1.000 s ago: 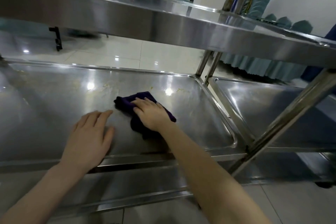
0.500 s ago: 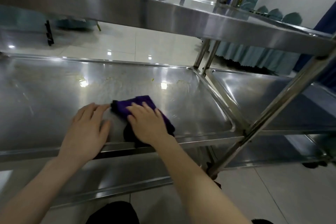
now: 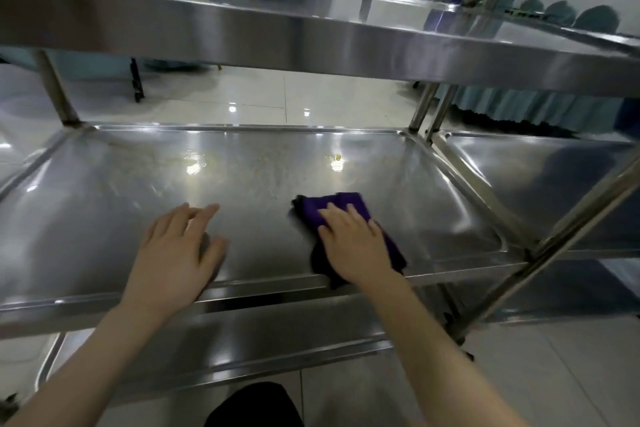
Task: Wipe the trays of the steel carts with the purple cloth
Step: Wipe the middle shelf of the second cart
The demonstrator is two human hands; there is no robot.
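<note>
The purple cloth [image 3: 332, 208] lies flat on the middle tray [image 3: 104, 191] of the steel cart, near its front right. My right hand [image 3: 356, 246] presses down on the cloth with straight fingers, covering most of it. My left hand [image 3: 176, 253] rests flat on the bare tray near the front edge, a hand's width left of the cloth. Yellowish crumbs and smears [image 3: 263, 163] mark the tray's far half.
The cart's top tray [image 3: 277, 31] hangs low overhead. A lower tray [image 3: 225, 350] sits below the front rim. A second steel cart [image 3: 554, 177] stands close on the right, with slanted posts [image 3: 568, 236] between. Glossy tiled floor lies beyond.
My right hand has slid the cloth to the right, away from my left hand, which stays flat on the tray. The view has shifted so more of the tray shows.
</note>
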